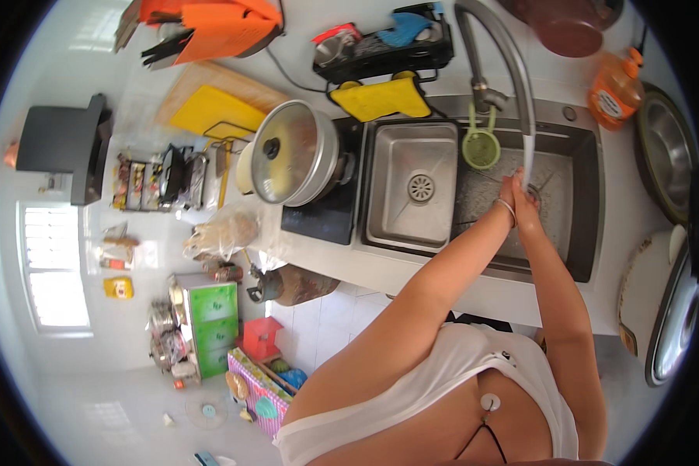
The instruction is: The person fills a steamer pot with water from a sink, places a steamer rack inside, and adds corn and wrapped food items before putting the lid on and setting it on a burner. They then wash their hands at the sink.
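Observation:
My left hand (506, 189) and my right hand (526, 204) are pressed together over the right sink basin (584, 225). A stream of water (529, 151) runs onto them from the tall curved faucet (512, 46). A bracelet is on my left wrist. Overlapping hands and water hide most of the fingers, so I cannot see whether anything lies between them. Just left of the stream, a small green strainer (481, 151) hangs below the faucet base. Water wets the basin floor beneath my hands.
Left of my hands is a second steel basin (392, 210) with a drain. A lidded pot (295, 151) stands on the black cooktop (326, 220). Behind the sink hangs a yellow cloth (382, 98). An orange pump bottle (615, 92) and a round metal basin (666, 151) stand at right.

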Tool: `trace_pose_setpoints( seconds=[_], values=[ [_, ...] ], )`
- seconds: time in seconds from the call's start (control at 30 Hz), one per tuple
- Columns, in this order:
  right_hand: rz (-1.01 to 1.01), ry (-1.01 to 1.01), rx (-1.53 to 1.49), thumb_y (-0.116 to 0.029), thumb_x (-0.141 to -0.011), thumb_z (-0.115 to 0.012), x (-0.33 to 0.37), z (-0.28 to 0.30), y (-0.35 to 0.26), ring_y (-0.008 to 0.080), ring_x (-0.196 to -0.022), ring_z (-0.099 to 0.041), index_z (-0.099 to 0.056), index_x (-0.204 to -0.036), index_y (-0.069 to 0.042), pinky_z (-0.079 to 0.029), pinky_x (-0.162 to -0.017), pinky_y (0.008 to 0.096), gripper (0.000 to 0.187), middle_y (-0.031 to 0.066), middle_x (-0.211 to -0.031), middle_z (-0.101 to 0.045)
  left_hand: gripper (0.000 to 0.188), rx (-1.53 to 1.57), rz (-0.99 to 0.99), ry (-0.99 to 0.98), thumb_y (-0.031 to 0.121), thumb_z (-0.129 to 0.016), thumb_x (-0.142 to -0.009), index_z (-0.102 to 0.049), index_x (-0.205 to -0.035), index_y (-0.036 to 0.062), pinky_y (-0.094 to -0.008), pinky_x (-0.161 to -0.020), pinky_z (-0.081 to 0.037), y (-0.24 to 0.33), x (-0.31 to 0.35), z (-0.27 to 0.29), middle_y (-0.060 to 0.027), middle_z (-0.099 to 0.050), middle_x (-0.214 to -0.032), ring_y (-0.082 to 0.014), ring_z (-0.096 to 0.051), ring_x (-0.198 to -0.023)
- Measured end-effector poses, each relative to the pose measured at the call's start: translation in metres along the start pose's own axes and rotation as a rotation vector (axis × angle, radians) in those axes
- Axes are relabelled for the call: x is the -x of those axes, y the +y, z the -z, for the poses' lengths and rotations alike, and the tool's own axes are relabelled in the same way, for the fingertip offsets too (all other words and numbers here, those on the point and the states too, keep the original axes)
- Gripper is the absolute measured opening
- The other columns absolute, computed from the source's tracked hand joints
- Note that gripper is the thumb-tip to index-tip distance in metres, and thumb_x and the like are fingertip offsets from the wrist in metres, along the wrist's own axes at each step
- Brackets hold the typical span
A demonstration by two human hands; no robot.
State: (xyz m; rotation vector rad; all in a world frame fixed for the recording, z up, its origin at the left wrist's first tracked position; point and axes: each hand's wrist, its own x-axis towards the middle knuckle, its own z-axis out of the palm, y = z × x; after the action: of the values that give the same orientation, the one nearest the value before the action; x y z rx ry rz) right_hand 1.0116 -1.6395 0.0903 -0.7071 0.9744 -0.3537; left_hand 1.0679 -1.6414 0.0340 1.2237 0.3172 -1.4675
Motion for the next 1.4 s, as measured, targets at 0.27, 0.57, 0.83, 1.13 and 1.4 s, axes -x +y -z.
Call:
trace_pose_setpoints(
  seconds=[0.27,0.57,0.83,1.13,1.4],
  values=[
    [-0.075,0.131,-0.520,-0.065,-0.092,-0.042,-0.009,0.058,0.013,0.0264,-0.126,-0.047,-0.045,-0.137,-0.005,-0.039,-0.102,0.0368,0.075,0.0126,-0.139,-0.048,0.083,-0.916,-0.109,0.121,0.057,-0.053,-0.090,-0.018,-0.152,0.0134,-0.0319,-0.118,-0.008,-0.027,0.037,-0.030,-0.0112,-0.012,-0.158,-0.0312,-0.008,-0.146],
    [-0.146,0.055,-0.799,-0.059,-0.093,-0.047,0.014,0.008,0.011,0.0314,-0.092,-0.062,-0.053,-0.120,-0.010,-0.052,-0.085,0.0510,0.057,0.0126,-0.104,-0.061,0.035,-0.671,-0.576,-0.055,0.014,-0.059,-0.083,-0.059,-0.115,-0.0020,-0.0405,-0.099,-0.043,-0.004,0.034,-0.011,-0.0190,-0.057,-0.122,-0.0314,-0.054,-0.116],
    [-0.081,-0.317,-1.066,-0.044,-0.098,-0.044,-0.010,0.041,0.034,0.0377,-0.091,-0.061,-0.056,-0.101,0.001,-0.051,-0.086,0.0478,0.046,0.0206,-0.096,-0.063,0.038,0.422,-0.037,-0.316,-0.004,-0.044,-0.089,-0.047,-0.127,-0.0050,-0.0375,-0.100,-0.047,-0.019,0.067,0.020,-0.0131,-0.052,-0.126,-0.0268,-0.053,-0.117],
    [0.030,0.056,-0.855,-0.043,-0.096,-0.052,-0.030,0.064,0.048,0.0284,-0.080,-0.062,-0.057,-0.093,-0.001,-0.053,-0.077,0.0437,0.043,0.0135,-0.088,-0.064,0.029,-1.040,-1.201,-0.251,0.006,-0.046,-0.092,-0.058,-0.118,-0.0002,-0.0424,-0.100,-0.040,-0.035,0.064,0.012,-0.0221,-0.060,-0.114,-0.0364,-0.055,-0.112],
    [0.091,0.157,-0.476,-0.037,-0.096,-0.053,0.016,0.000,0.006,0.0241,-0.119,-0.051,-0.045,-0.135,-0.002,-0.039,-0.100,0.0360,0.053,0.0137,-0.132,-0.053,0.040,-1.305,-0.529,-0.074,0.034,-0.051,-0.095,-0.056,-0.121,0.0035,-0.0439,-0.084,-0.046,0.028,0.024,-0.011,-0.0182,-0.063,-0.111,-0.0309,-0.061,-0.103]
  ],
)
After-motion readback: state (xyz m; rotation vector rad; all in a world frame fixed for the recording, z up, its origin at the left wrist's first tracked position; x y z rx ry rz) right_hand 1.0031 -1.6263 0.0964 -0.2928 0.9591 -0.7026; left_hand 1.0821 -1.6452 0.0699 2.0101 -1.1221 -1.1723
